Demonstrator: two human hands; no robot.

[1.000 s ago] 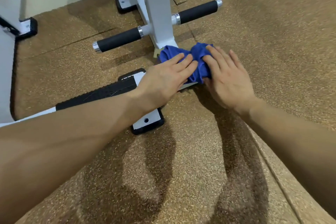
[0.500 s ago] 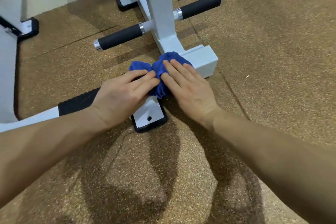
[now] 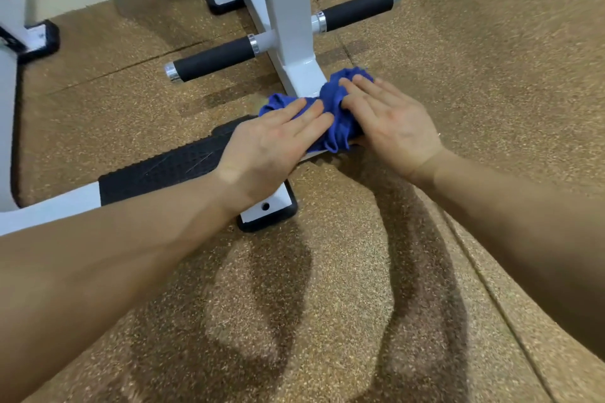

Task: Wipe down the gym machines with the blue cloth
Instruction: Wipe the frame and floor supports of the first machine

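The blue cloth (image 3: 335, 114) lies bunched on the low white base bar of the gym machine, at the foot of its white upright post (image 3: 291, 29). My left hand (image 3: 268, 147) presses flat on the cloth's left part with straight fingers. My right hand (image 3: 389, 121) presses flat on its right part, fingers extended. The cloth and hands hide the end of the base bar. A black textured tread (image 3: 163, 170) covers the bar to the left of my hands.
Two black foam-grip pegs (image 3: 212, 59) (image 3: 357, 10) stick out of the post to either side. A black-edged white foot plate (image 3: 268, 209) sits below my left wrist. Another white frame foot (image 3: 36, 39) stands at far left. Brown speckled rubber flooring (image 3: 458, 108) surrounds everything.
Both hands slid the cloth back to the right along the base bar, covering the bar's end that was exposed half a second ago.
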